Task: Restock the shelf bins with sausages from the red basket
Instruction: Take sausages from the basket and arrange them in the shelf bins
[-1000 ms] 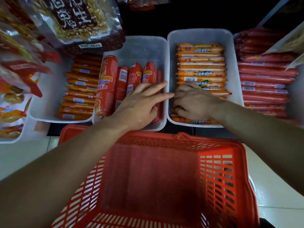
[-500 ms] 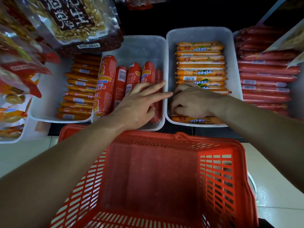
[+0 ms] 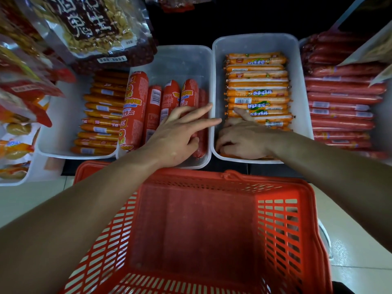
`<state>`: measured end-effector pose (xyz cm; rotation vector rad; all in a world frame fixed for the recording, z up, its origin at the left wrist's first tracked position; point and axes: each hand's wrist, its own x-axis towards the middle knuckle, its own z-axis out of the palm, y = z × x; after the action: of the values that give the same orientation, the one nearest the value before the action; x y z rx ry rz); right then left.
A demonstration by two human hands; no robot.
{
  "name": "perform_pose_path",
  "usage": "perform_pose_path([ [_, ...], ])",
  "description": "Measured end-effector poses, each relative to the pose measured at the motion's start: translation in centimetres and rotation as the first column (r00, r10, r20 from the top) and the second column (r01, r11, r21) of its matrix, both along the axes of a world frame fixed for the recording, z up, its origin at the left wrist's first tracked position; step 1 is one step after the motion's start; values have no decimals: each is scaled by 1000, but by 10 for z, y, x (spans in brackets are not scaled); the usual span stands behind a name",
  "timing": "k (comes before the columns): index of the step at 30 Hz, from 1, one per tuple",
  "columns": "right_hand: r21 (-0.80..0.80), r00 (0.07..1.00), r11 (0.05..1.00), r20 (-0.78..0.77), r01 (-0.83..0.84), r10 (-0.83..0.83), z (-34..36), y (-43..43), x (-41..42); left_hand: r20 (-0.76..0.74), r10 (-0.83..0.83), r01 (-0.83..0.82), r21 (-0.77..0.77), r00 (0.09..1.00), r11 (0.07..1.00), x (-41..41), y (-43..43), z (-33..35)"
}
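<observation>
**While Both Hands Work the Bins: Settling the Stock**

Since the red basket [image 3: 233, 177] shows no sausages on its visible floor, the transfer is judged nearly complete. The step in hand appears to be squaring up the rows.

1. Left hand [image 3: 178, 134]: lies over the thick red sausages [image 3: 152, 107] in the middle bin [image 3: 180, 60]. Its fingers [image 3: 197, 111] are straight and spread, holding nothing, with the forefinger reaching across the rim between the bins.
2. Right hand [image 3: 244, 141]: sits at the near end of the right bin [image 3: 254, 42], on the orange sausages [image 3: 257, 93]. Its fingers [image 3: 224, 145] are curled down onto the nearest rows. Whether they grip a sausage or only press cannot be told.

Next move: seat the near rows flat and parallel to the stack. Then confirm the basket is empty before withdrawing both hands.
</observation>
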<state>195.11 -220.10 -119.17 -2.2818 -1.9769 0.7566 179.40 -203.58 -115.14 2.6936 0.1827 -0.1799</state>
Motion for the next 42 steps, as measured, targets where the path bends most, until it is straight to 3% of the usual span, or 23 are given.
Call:
perform_pose_path([
  [5, -60, 934, 994, -342, 87, -102, -4, -1, 7, 5, -2, 2, 1, 1000, 1000, 0, 0, 0],
  [7, -54, 939, 994, -326, 95, -107, -7, -1, 9, -7, 1, -1, -1, 1000, 1000, 0, 0, 0],
  [10, 88, 982, 992, -175, 92, -76, -10, 1, 7, -19, -4, 4, 0, 1000, 1000, 0, 0, 1],
  [14, 21, 943, 993, -316, 115, -103, -9, 0, 5, -25, 2, -2, -12, 1000, 1000, -1, -1, 1],
  [18, 139, 955, 980, -279, 145, -101, -4, 1, 6, -29, 5, -5, -17, 1000, 1000, -1, -1, 2],
  [21, 35, 952, 991, -284, 127, -112, -2, 3, 7, -33, 0, 0, -14, 999, 1000, -1, 0, 1],
  [24, 94, 930, 976, -333, 197, -156, 5, 1, 7, -24, -4, 3, -18, 1000, 1000, -1, 0, -1],
  [27, 20, 919, 982, -358, 188, -168, 18, -4, 6, -2, -2, 2, -26, 1000, 1000, -1, 0, -1],
  [29, 102, 887, 955, -408, 277, -214, 27, -13, 12, 6, 9, -9, -39, 1000, 999, 0, -1, -1],
  [32, 230, 929, 919, -270, 319, -254, 32, -32, 25, 8, 18, -17, -37, 1000, 999, 1, -4, 0],
  [34, 174, 965, 951, -116, 254, -237, 32, -41, 29, 12, 18, -18, -26, 1000, 999, 2, -4, -1],
  [36, 81, 974, 973, -91, 217, -209, 30, -40, 23, 18, 16, -16, -16, 1000, 1000, 1, -5, -1],
  [39, 116, 995, 988, -14, 100, -99, 20, -32, 9, 34, 20, -19, -16, 999, 1000, 1, -5, 0],
  [42, 144, 986, 979, -107, 147, -132, 18, -29, 10, 29, 24, -23, -13, 999, 1000, 2, -7, 1],
])
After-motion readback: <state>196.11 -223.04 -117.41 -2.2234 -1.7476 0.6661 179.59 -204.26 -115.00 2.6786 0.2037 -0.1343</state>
